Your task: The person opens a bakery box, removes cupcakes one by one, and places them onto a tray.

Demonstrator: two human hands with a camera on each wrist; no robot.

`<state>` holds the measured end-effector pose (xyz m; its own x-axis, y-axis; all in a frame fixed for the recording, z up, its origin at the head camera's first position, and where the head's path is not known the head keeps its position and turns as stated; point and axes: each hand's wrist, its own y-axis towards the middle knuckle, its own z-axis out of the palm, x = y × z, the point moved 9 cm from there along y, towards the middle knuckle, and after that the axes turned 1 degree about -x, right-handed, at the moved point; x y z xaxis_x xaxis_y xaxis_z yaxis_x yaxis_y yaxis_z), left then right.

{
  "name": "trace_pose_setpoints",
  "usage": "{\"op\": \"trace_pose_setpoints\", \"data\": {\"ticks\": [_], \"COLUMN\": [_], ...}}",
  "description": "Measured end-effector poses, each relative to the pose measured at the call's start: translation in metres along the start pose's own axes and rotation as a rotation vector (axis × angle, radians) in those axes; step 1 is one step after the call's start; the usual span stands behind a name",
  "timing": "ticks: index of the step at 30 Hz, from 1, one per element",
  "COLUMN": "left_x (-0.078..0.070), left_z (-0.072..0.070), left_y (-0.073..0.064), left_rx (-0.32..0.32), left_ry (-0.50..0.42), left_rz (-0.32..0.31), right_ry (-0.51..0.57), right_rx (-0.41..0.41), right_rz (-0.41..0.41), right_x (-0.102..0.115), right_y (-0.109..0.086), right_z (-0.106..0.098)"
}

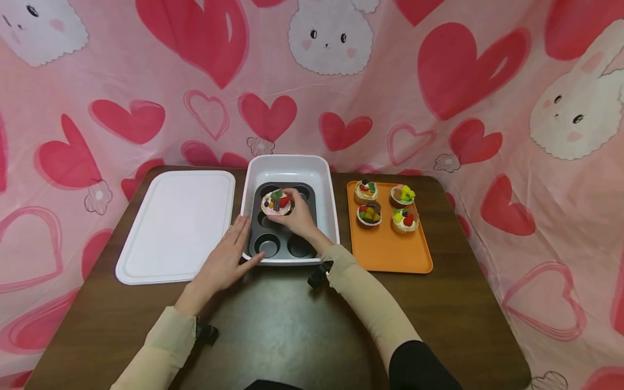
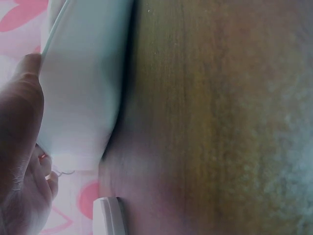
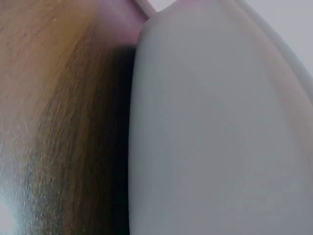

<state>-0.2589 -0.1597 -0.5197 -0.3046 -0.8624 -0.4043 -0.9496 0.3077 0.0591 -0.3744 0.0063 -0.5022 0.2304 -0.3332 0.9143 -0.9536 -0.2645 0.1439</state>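
Note:
In the head view my right hand [image 1: 298,218] pinches a fruit-topped cupcake [image 1: 273,205] above the dark muffin tin [image 1: 283,234]. Whether the cupcake touches the tin's cup is hidden. The tin sits inside a deep white plastic bin [image 1: 333,216]. My left hand [image 1: 225,264] rests with extended fingers against the bin's near left corner, its thumb along the front rim. From the left wrist, the hand [image 2: 22,132] shows beside the bin's outer wall [image 2: 80,88]. The right wrist view holds mostly the bin's wall [image 3: 210,122]; the right hand is out of sight there.
An orange tray [image 1: 390,254] to the right carries several fruit-topped cupcakes [image 1: 405,220]. Left of the bin lies a flat white lid [image 1: 175,227]. All stand on a brown wooden table [image 1: 292,319], with a pink heart-patterned cloth [image 1: 292,130] behind.

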Motion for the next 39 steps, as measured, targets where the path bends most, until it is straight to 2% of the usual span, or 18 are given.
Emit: {"op": "trace_pose_setpoints", "data": {"ticks": [6,10,17,20,30,39], "left_x": [0.001,0.001,0.001,0.002,0.003,0.002], "left_z": [0.001,0.001,0.003,0.002,0.003,0.002], "left_y": [0.000,-0.001,-0.001,-0.002,0.000,-0.002], "left_rx": [0.002,-0.003,-0.003,-0.002,-0.007,-0.018], "left_ry": [-0.003,-0.004,-0.001,0.000,-0.015,-0.015], "left_rz": [-0.005,-0.002,0.003,-0.003,-0.002,0.002], "right_ry": [0.099,0.212,0.479,0.543,0.536,0.467], "right_rx": [0.009,0.002,-0.063,-0.071,-0.062,-0.052], "right_rz": [0.050,0.096,0.268,0.311,0.356,0.368], "right_x": [-0.004,-0.008,-0.021,-0.021,-0.009,-0.002], "right_y": [0.001,0.002,0.000,-0.003,-0.021,-0.042], "right_z": [0.001,-0.001,-0.008,-0.011,-0.027,-0.051]}}
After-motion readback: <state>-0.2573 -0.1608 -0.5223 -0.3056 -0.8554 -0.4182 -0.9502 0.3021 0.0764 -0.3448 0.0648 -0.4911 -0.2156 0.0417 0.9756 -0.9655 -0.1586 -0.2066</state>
